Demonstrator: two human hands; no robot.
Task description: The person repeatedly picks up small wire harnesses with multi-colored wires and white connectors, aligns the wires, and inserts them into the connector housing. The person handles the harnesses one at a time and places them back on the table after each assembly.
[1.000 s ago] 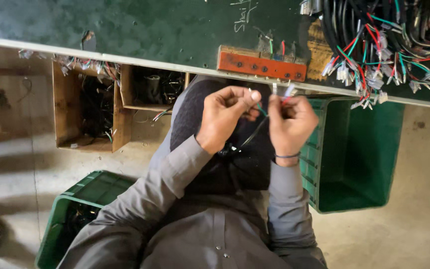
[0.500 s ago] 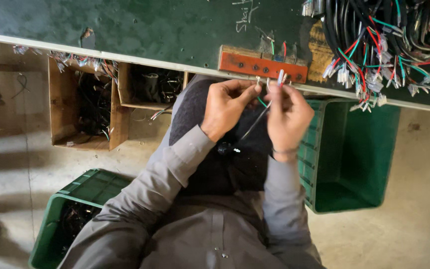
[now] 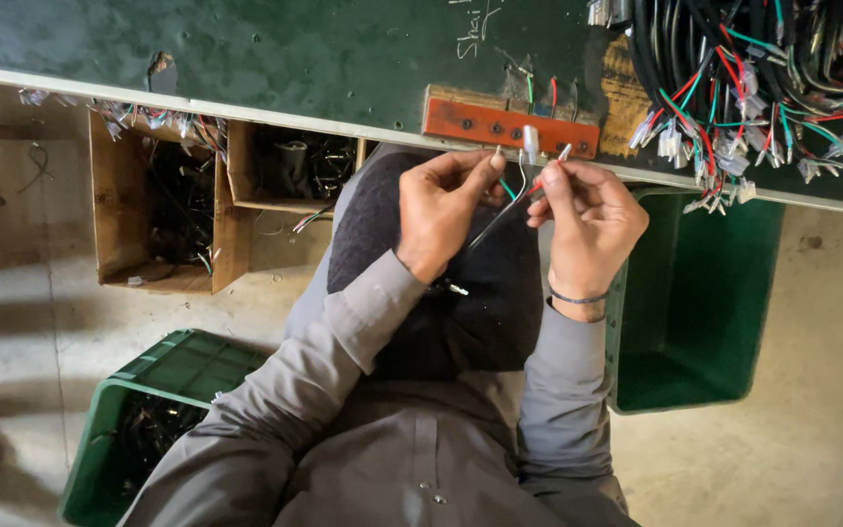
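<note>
Your left hand (image 3: 446, 210) is closed, thumb and forefinger pinching the thin wires (image 3: 500, 210) just below the bench edge, and your right hand (image 3: 587, 220) is closed too, its fingertips gripping a red wire end close to the small white connector (image 3: 531, 142). The two hands sit near each other, almost touching, with the wire strands running between them and down over the dark cloth (image 3: 461, 283) on your lap. Right above your knuckles is the pale edge of the green workbench (image 3: 246, 49), so there is little room upward; open space lies below, toward your lap, and out to the concrete floor (image 3: 812, 390) on the right. An orange wooden block (image 3: 509, 125) with a row of holes lies on the bench just beyond your hands. To its right, a tangled harness bundle (image 3: 743, 78) of black, red and green wires with white plugs hangs over the edge. A green crate (image 3: 700, 303) stands beside your right forearm, another green crate (image 3: 148, 420) near your left elbow, and open wooden boxes (image 3: 178, 205) sit under the bench at left.
</note>
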